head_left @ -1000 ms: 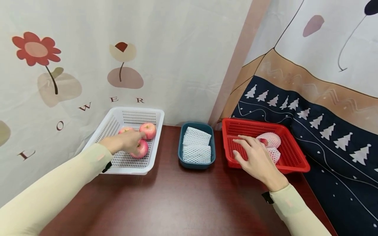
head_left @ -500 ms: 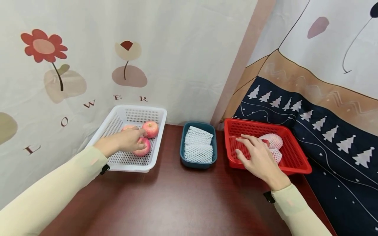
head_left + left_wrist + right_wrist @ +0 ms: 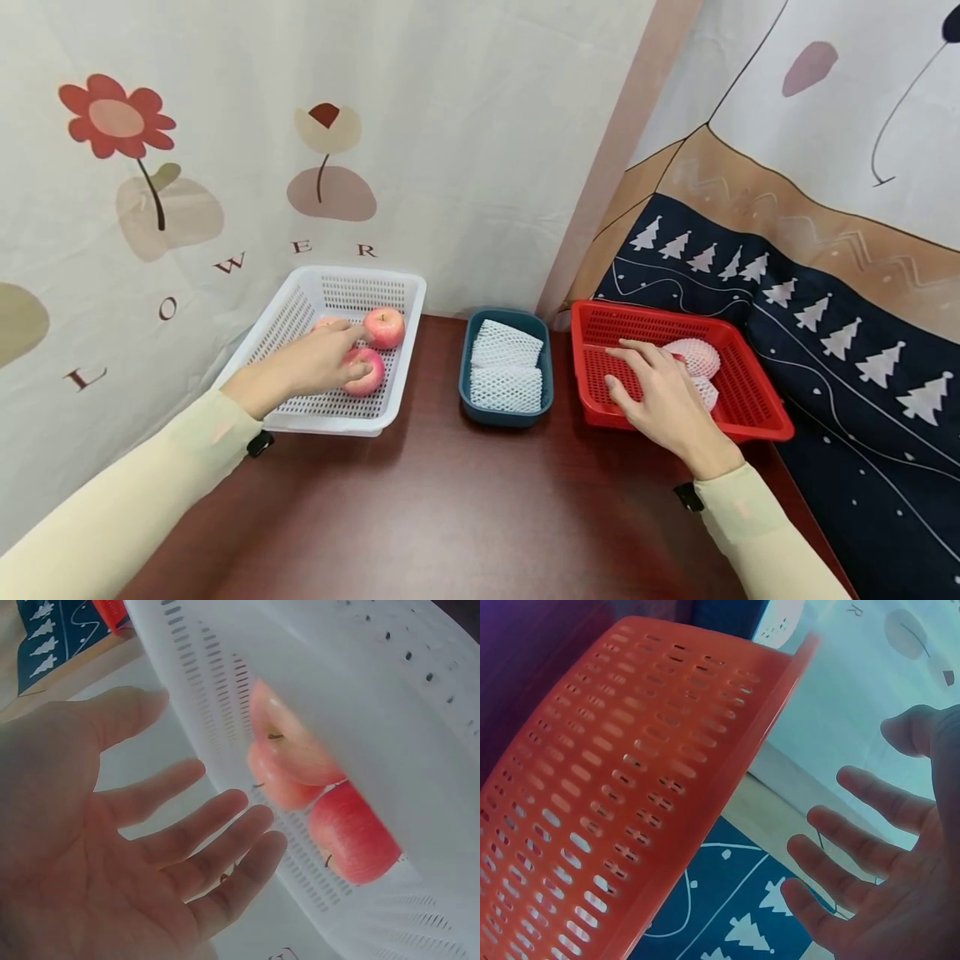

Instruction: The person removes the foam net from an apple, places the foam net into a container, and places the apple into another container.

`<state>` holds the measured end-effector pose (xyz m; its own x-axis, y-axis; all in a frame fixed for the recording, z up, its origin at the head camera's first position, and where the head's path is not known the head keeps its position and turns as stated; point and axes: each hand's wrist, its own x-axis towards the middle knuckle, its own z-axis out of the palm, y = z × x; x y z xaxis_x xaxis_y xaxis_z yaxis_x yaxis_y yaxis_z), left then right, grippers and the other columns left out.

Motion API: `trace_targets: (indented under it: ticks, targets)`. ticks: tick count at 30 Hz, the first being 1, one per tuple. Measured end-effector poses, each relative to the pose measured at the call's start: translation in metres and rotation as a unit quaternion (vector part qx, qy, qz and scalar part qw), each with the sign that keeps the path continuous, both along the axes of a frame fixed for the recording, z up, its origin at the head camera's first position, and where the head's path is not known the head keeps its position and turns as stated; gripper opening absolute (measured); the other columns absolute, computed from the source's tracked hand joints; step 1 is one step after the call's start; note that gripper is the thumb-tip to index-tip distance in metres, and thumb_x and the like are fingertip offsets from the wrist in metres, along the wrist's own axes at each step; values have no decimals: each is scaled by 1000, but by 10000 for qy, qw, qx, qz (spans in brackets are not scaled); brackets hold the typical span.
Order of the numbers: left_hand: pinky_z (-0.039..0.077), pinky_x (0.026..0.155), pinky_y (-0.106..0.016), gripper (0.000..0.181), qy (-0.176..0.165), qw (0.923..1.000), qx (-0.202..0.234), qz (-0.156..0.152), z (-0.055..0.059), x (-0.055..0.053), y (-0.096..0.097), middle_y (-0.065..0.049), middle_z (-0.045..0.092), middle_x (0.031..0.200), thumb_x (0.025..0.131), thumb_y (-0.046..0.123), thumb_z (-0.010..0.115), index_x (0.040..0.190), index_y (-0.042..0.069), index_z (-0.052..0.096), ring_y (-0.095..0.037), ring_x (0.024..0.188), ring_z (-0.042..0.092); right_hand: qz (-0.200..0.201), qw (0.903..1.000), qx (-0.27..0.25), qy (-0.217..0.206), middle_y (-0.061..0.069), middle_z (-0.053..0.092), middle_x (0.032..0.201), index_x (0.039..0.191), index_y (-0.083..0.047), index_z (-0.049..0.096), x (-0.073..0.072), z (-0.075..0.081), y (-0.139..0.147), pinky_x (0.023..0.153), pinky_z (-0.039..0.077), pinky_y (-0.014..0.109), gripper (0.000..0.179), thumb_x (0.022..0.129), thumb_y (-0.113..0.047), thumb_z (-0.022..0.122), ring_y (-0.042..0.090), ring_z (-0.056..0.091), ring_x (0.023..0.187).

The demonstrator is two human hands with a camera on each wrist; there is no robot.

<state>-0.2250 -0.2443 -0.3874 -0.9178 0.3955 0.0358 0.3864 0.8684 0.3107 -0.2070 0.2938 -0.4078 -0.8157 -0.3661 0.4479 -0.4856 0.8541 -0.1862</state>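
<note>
My left hand (image 3: 318,358) hovers over the white basket (image 3: 411,367), its fingers spread and holding nothing. Below it lie three apples: one at the back right (image 3: 385,327), one in front (image 3: 364,372), and one mostly hidden behind the hand (image 3: 326,322). In the left wrist view the palm and loosely bent fingers show beside the basket rim. My right hand (image 3: 663,400) is held over the red basket (image 3: 750,400), fingers apart and relaxed, nothing in them. Past its knuckles are apples in pale foam nets, a rear one (image 3: 697,357) and a front one (image 3: 705,392) partly covered by the hand.
Between the baskets stands a dark teal tub (image 3: 506,421) with folded white foam nets (image 3: 506,388). All three containers sit on a dark red-brown table (image 3: 480,508). A printed cloth (image 3: 465,150) hangs close behind them, with a navy tree-patterned part on the right.
My left hand has drawn slightly up and back from the apples, its fingers loosening. The right hand stays over the red basket. The head view has shifted a little.
</note>
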Motion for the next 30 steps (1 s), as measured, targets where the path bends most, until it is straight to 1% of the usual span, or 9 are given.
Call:
trace_targets:
  ticks: [3,5,7,12,14,19,23,25,30]
  targets:
    - [60,100,-61,43,208,9998,22,13,0,3,2,-21,72,121,105,27,81,137,0,71,-38,116,66,-47,10000,15,-4,24,71,156,150,-11,76,-1,1,2,113,54,78,47,105,-22,80,48,68,140]
    - [58,96,-59,43,339,9994,44,68,0,5,4,-20,71,119,104,26,80,136,0,71,-36,113,64,-66,10000,38,-8,24,71,156,149,-10,76,-1,2,3,113,55,77,45,106,-22,80,47,68,140]
    - [60,96,-61,43,490,9987,71,111,-1,8,6,-22,71,123,105,26,79,137,0,71,-39,116,66,-85,10000,43,-12,24,71,156,149,-9,76,-2,2,4,114,55,77,45,106,-22,80,48,68,140]
    - [63,105,-72,51,789,9962,172,335,-8,16,12,-27,70,145,107,31,76,149,2,69,-48,134,70,-81,10000,-1,-33,25,71,156,148,-9,76,-6,0,10,116,55,77,44,107,-21,79,48,68,140]
    - [64,105,-71,54,898,9948,263,408,-10,18,15,-26,69,149,108,31,75,154,4,68,-48,136,70,-76,10000,-20,-40,25,71,156,148,-9,76,-7,0,11,116,55,78,43,107,-21,78,48,69,140]
    - [65,101,-65,53,1226,9903,532,377,-13,26,21,-23,71,146,109,28,76,157,8,68,-44,135,70,-131,9998,-9,-128,26,70,157,149,-8,75,-10,0,15,119,54,78,44,107,-21,79,49,68,141]
    - [66,97,-64,50,1333,9883,647,373,-15,32,25,-20,71,142,109,30,79,154,11,69,-41,133,69,-196,9996,18,-200,26,69,158,150,-8,75,-11,0,17,121,53,77,44,107,-21,78,49,67,143]
    - [66,97,-64,50,1404,9871,682,361,-17,35,27,-19,70,142,108,32,82,152,12,69,-40,133,68,-225,9995,38,-234,26,69,158,150,-8,75,-11,0,18,121,53,77,44,108,-22,78,49,66,144]
    - [65,108,-65,49,1673,9819,865,191,-21,40,33,-19,72,142,106,28,86,148,8,72,-39,132,69,-269,9989,113,-367,26,69,158,150,-8,75,-13,-1,21,119,57,75,45,108,-25,78,49,67,144]
